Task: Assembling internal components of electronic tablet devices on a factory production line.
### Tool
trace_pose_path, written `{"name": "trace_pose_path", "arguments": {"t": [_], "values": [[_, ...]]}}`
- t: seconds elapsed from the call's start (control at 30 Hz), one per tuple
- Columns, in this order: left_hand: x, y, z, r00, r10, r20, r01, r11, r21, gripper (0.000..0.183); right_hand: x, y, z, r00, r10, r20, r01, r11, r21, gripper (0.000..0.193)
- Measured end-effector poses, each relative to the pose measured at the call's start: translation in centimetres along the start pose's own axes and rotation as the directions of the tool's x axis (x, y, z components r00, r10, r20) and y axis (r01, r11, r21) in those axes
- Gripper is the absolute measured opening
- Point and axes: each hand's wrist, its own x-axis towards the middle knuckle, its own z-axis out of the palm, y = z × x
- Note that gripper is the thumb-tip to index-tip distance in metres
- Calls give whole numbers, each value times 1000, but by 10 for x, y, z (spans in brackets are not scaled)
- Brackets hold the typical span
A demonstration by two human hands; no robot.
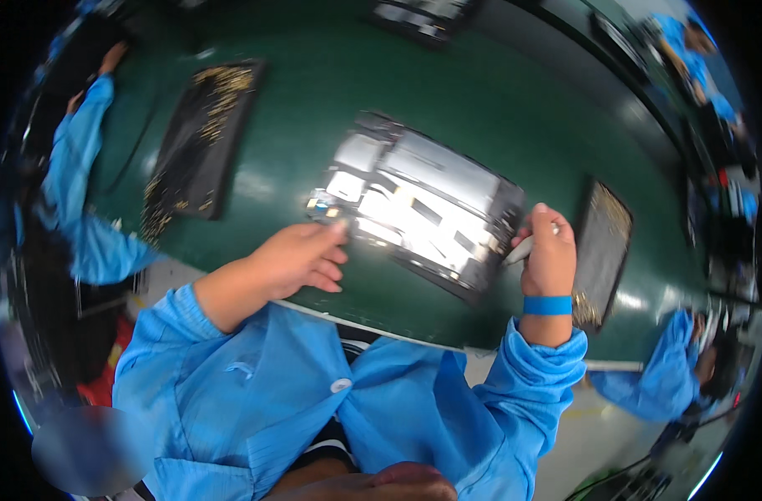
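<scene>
In front of me on the green table lies an opened tablet-like device [427, 213], a dark frame with bright silver plates and small parts inside, slightly blurred. My left hand [302, 260] is at its near left corner, thumb at the edge and fingers loosely bent below, with nothing seen in them. At the device's right end, my right hand [550, 250] is closed around a slim pale tool [519, 250]; its tip points left toward the device's edge. The exact kind of tool is too blurred to tell. A blue band [547, 305] circles my right wrist.
A dark tray [193, 138] with many small gold-coloured pieces lies at left, some spilling over its near end. A similar dark tray [605, 242] lies at right. Another opened device [423, 15] sits at the far edge. Co-workers in blue sleeves [85, 167] flank the green table [331, 83].
</scene>
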Motion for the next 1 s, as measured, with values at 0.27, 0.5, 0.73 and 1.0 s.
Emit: {"name": "trace_pose_path", "arguments": {"t": [0.27, 0.5, 0.73, 1.0], "values": [[6, 7, 4, 997, -74, 3, 74, 995, -70, 43, -2, 24, -130, 871, -424, -249, -149, 254, -956, 33], [6, 3, -5, 996, -82, -28, 80, 994, -75, 42, -28, 8, -117, 818, -410, -403, -216, 431, -876, 35], [7, 4, -12, 996, -76, -48, 72, 994, -82, 39, -66, 30, -127, 803, -249, -542, -206, 737, -644, 41], [4, 3, -8, 995, -55, -84, 54, 998, -13, 35, -101, 49, -138, 782, 234, -578, -286, 958, 1, 41]]}}
